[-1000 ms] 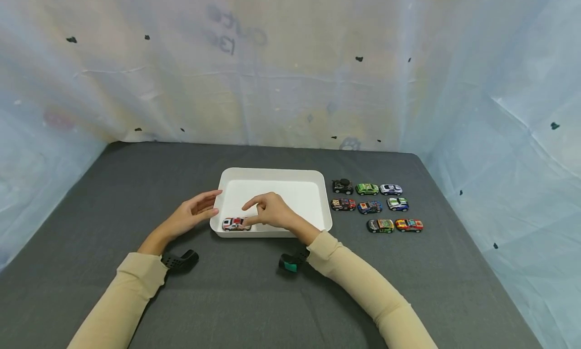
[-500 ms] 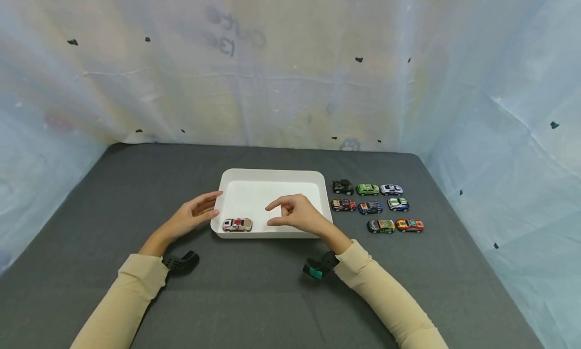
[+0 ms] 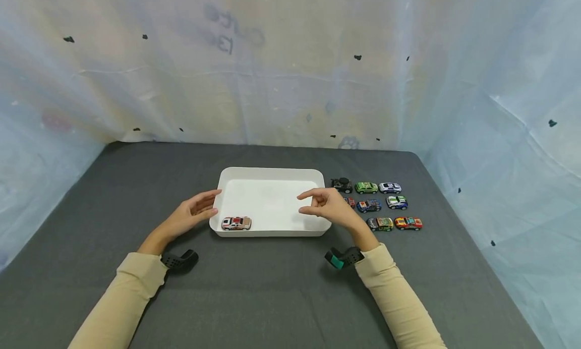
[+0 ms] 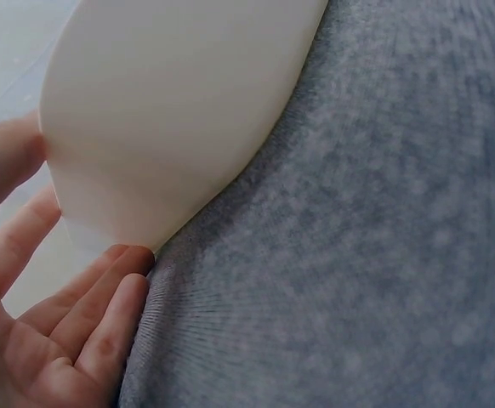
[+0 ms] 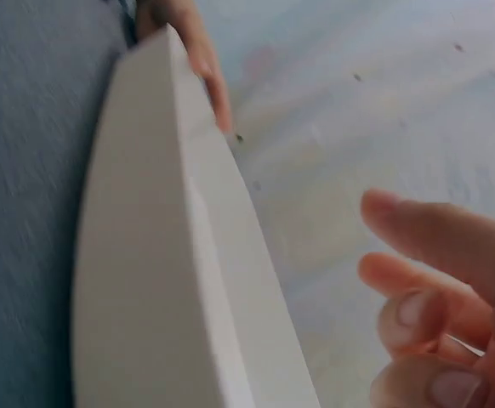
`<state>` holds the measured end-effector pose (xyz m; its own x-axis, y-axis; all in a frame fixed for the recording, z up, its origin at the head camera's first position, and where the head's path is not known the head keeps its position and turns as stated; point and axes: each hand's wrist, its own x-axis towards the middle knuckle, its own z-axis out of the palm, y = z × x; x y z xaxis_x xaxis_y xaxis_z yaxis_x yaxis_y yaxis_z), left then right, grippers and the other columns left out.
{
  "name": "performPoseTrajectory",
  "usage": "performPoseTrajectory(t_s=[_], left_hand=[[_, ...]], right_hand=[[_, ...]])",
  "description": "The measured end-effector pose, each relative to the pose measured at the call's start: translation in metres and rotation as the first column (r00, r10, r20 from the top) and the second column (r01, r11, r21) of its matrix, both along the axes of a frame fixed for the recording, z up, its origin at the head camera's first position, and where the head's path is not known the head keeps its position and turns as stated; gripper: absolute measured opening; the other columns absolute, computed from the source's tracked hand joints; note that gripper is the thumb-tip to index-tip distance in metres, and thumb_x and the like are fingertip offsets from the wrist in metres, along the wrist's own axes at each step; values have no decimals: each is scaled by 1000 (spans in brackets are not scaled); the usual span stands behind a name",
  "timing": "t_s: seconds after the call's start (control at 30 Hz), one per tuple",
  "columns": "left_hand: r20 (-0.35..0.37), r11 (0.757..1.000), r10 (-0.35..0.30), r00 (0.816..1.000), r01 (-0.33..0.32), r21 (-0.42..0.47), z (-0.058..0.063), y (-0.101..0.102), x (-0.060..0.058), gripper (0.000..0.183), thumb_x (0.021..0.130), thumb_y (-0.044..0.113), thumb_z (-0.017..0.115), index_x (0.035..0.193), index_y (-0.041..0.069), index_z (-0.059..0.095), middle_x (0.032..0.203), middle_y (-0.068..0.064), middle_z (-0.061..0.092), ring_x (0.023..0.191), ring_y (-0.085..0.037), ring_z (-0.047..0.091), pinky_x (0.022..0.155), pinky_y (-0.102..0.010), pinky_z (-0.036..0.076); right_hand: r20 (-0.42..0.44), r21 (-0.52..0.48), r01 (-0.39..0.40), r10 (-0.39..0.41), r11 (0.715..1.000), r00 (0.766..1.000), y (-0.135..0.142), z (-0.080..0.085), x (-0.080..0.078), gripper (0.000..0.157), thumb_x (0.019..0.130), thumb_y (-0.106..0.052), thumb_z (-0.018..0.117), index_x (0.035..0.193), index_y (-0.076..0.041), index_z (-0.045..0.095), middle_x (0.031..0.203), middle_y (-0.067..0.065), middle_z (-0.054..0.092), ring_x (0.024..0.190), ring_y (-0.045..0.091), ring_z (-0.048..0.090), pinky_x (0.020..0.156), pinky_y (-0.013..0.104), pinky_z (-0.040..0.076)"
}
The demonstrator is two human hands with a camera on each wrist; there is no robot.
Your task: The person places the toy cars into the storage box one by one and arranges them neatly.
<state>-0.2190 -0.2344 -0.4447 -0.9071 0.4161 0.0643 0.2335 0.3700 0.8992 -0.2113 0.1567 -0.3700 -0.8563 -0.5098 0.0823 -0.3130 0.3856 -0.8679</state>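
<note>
A white rectangular tray (image 3: 272, 200) stands on the dark grey cloth. Inside its near left corner sits a white and red toy car (image 3: 236, 223). My left hand (image 3: 186, 218) rests its fingertips against the tray's left side; the left wrist view shows these fingers (image 4: 103, 327) touching the outer wall. Over the tray's right edge hovers my right hand (image 3: 333, 206), thumb and index finger apart with nothing between them. It partly covers a red and black toy car (image 3: 350, 202). In the right wrist view the other fingers (image 5: 418, 319) are bent loosely.
Several toy cars stand in rough rows right of the tray, among them a black one (image 3: 342, 185), a green one (image 3: 366, 187) and a red and yellow one (image 3: 408, 223). Pale sheeting (image 3: 290, 76) hangs behind the table and along both sides.
My right hand let go of the white and red car in the tray's near left corner and moved rightward to the tray's right edge. My left hand stayed at the tray's side.
</note>
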Motion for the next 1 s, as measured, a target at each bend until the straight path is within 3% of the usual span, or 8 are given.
performPoseTrajectory(t_s=[0.23,0.6,0.83,1.0], left_hand=[[15,1000,-1,1000,1,7,0,0,1,58,99,21,56,150,8,33,156,-21,31,139,-42,36,93,-1,39],[12,1000,-7,1000,7,3,3,-1,0,57,99,19,55,151,8,32,156,-22,30,140,-44,35,92,0,38],[16,1000,2,1000,-2,-8,3,-2,0,57,99,20,55,151,9,32,157,-20,30,140,-42,35,92,1,38],[16,1000,0,1000,0,-5,5,-1,0,58,99,21,55,151,10,32,157,-20,29,140,-42,35,93,1,38]], right_hand=[[1,18,79,-79,997,997,34,2,-8,35,89,-9,67,120,8,63,63,0,53,48,3,35,48,21,33],[6,47,176,-177,983,984,74,-7,-17,38,90,-12,68,122,6,62,57,-10,50,48,3,36,47,23,34],[-25,168,235,-234,957,972,86,-11,-22,39,89,-16,69,121,5,63,53,-8,44,46,4,32,48,22,30],[2,232,252,-260,939,966,93,-17,-28,43,89,-18,70,125,4,62,48,-9,37,43,4,30,47,23,31]])
